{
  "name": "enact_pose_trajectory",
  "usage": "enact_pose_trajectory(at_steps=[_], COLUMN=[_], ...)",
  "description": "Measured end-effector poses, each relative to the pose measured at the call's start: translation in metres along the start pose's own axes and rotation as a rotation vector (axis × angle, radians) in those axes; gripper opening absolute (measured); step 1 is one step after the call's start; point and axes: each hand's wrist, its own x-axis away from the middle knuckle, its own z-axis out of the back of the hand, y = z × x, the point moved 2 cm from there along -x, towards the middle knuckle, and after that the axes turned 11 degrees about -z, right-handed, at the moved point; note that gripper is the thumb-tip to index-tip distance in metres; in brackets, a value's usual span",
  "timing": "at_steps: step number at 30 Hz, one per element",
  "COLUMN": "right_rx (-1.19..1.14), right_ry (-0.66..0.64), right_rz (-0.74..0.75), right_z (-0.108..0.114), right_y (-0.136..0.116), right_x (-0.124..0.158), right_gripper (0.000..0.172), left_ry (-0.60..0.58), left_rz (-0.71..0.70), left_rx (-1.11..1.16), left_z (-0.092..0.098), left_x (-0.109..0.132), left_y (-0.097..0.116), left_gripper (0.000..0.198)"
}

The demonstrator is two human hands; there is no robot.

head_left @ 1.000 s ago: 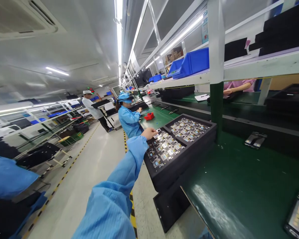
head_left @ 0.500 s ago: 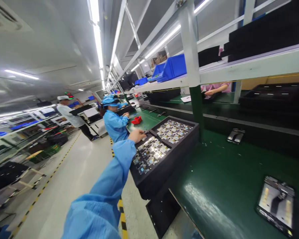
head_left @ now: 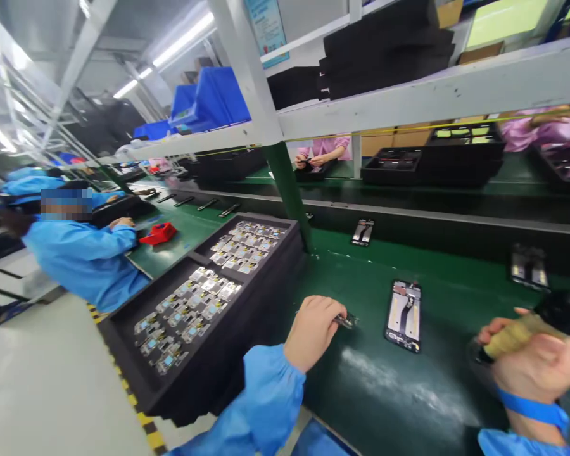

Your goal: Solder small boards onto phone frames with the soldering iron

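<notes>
My left hand [head_left: 313, 329] is closed in a pinch on a small electronic part [head_left: 346, 320], held just above the green bench mat [head_left: 361, 392]. To its right an open phone frame [head_left: 403, 315] lies flat on the mat. My right hand [head_left: 532, 361] is at the right edge, wrapped round a tan-handled tool [head_left: 517, 335] with a black head. Left of my left hand stands a black foam tray [head_left: 137, 380] stacked on others, its two wells filled with several small parts [head_left: 190, 310].
A co-worker in a blue gown [head_left: 80, 253] sits at the left by a red object [head_left: 158, 234]. Other phone frames [head_left: 363, 232] ride the dark conveyor. A green post [head_left: 289, 196] rises behind the tray. Pink-sleeved hands [head_left: 320, 155] work opposite. Blue bins [head_left: 209, 101] sit overhead.
My left hand has left the tray and come back right to the mat with a small part pinched in it. The view swung right and down, bringing my right hand and its tool into sight.
</notes>
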Motion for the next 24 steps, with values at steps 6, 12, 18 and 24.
enact_pose_trajectory(at_steps=[6, 12, 18, 24], right_rx=[0.056, 0.033, 0.038, 0.013], right_ry=[-0.080, -0.061, -0.039, -0.026], right_rz=[0.072, 0.022, -0.016, -0.041], right_z=[0.001, 0.001, 0.002, 0.001], right_y=[0.001, 0.000, -0.001, -0.002], right_x=[0.002, 0.005, 0.007, 0.007], right_gripper=[0.078, 0.076, 0.076, 0.078], left_ry=[-0.114, -0.045, 0.002, -0.001], left_rz=[-0.120, -0.112, -0.136, -0.186], left_rx=[0.087, 0.077, 0.090, 0.106], left_z=[-0.072, -0.072, -0.080, -0.085], left_x=[-0.084, -0.110, -0.088, -0.073], left_y=[-0.077, -0.121, -0.114, -0.112], left_gripper=[0.045, 0.040, 0.035, 0.019])
